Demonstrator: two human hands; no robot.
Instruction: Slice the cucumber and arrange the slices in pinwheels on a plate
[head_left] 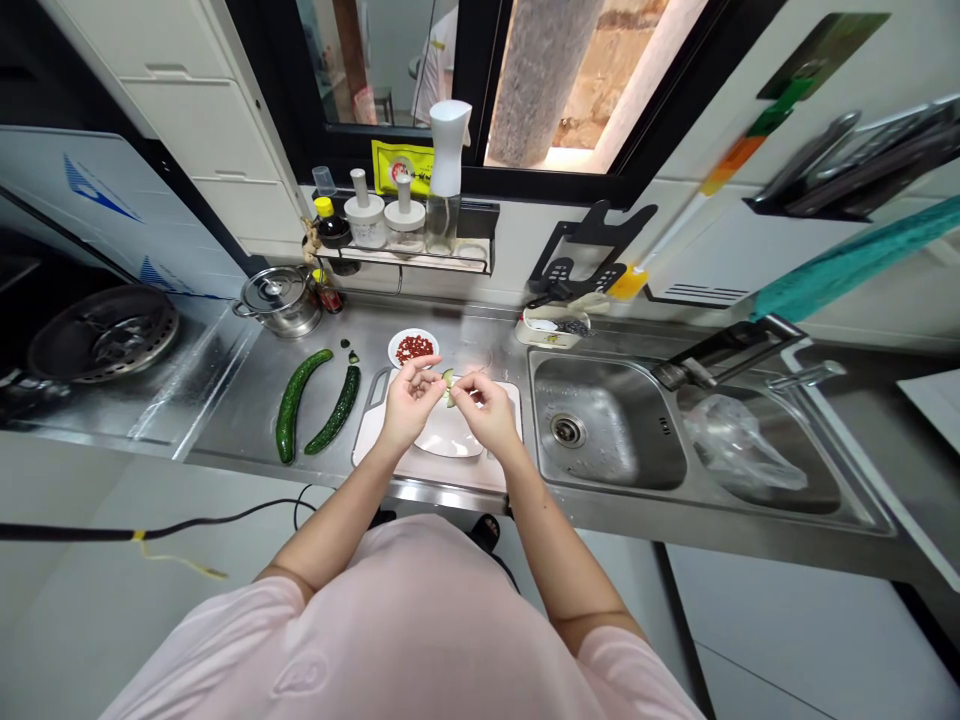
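Note:
A thin pale-green cucumber slice [448,388] is held up between my two hands. My left hand [410,400] pinches one side of it, and my right hand [487,408] pinches the other. Below them a white plate [450,443] rests on the cutting board [366,445]. Just behind my left hand stands a small white bowl [393,344] of chopped red pieces, probably chilli. Farther left on the steel counter lie a whole cucumber [295,405] and a second cucumber [335,412] with its end cut off. Small cut-off ends [353,356] sit near its tip.
To the right are a sink [611,450] and a second basin holding a clear plastic bag [739,440]. A lidded steel pot [279,300] stands at the back left, by a wok [105,330]. A wall rack [450,257] carries jars and bottles. A caddy [551,335] stands behind the sink.

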